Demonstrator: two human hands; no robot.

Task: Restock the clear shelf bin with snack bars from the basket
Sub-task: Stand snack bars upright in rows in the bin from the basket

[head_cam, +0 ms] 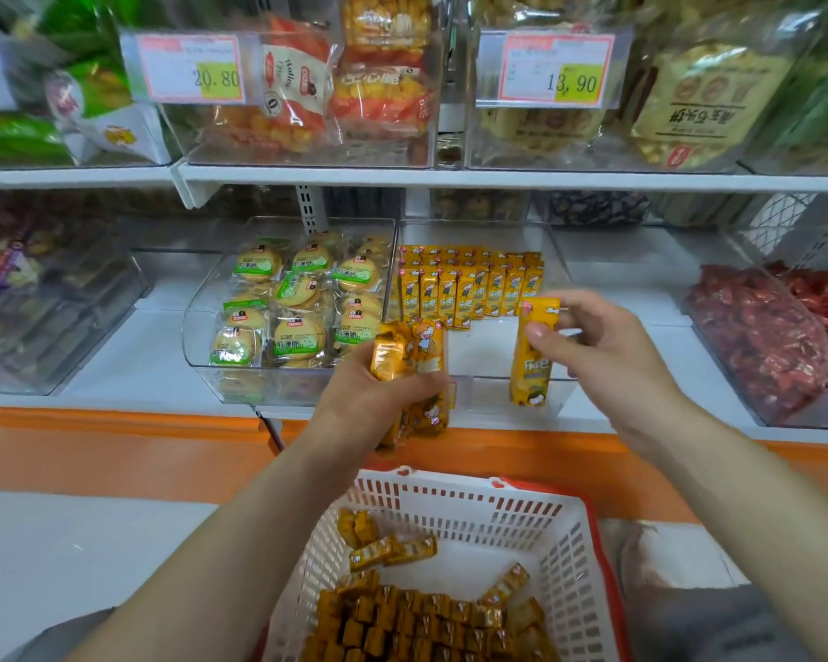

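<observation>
While my left hand [383, 394] clamps spare snack bars [426, 346] before the clear bin [484, 351], my right hand [608, 346] pinches one bar [529, 375] upright, matching the bin's standing rows [469, 291].

This is a shop, a snack aisle by the look of it. White shelves [450, 176] carry clear plastic bins [197, 346] full of wrapped biscuits [302, 289] and red-wrapped sweets [761, 336]. Printed price tags [193, 69] reading 20.80 and 13.90 are clipped to the upper bins. A white plastic shopping basket [450, 487] with red trim sits below, holding yellow snack bars [402, 623].
</observation>
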